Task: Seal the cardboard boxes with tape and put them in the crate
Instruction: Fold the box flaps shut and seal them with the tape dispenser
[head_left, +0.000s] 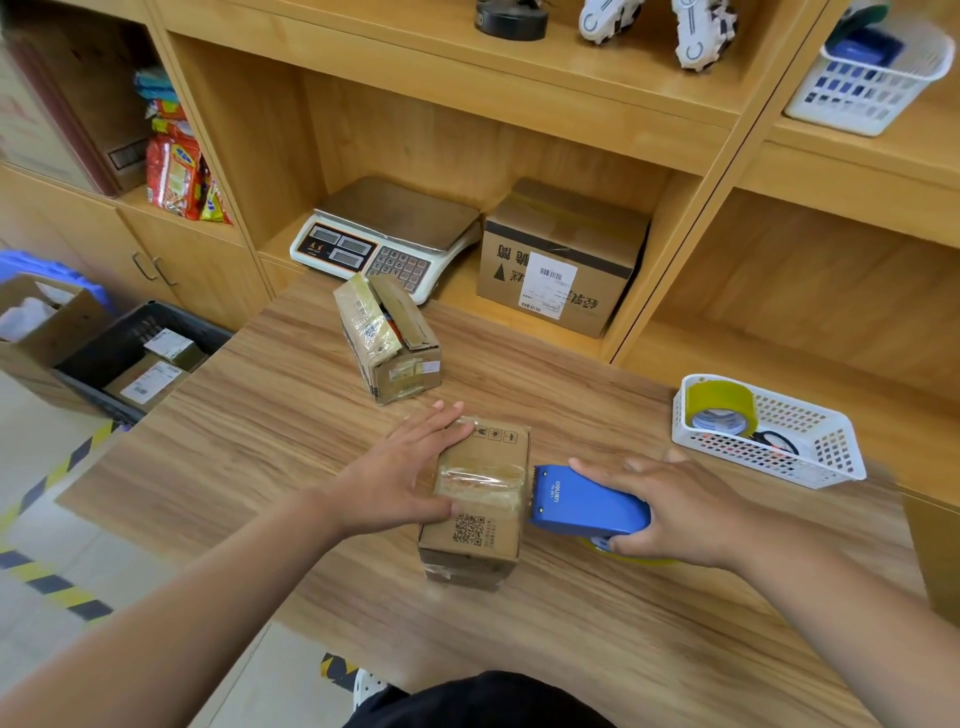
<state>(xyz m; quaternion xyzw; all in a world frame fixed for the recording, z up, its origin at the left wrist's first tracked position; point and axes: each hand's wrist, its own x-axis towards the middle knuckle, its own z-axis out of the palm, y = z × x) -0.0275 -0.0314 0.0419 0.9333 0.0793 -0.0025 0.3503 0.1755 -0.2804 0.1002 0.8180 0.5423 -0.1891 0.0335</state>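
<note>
I have the left hand laid flat on the small brown cardboard box, which stands near the middle of the wood-grain surface. Its fingers are straight and close together across the far part of the lid, with the thumb against the near left edge. As I read it, that press keeps the flaps down and stops the box from sliding under the tape pull.

The right hand grips the blue plastic tape dispenser, forefinger stretched along its top and thumb curled underneath. The toothed end sits against the box's right side, where a glossy band of tape crosses the lid. I judge this to be the end of a strip, with the blade placed there to cut it (I cannot tell whether the tape is already severed).

A second brown cardboard box stands further back, its top flap lifted, so it probably needs sealing too. The dark plastic crate sits low off the left edge of the surface, already holding labelled parcels and within easy reach of the left hand. A white plastic mesh basket on the right keeps a yellow-cored roll of tape close by.
</note>
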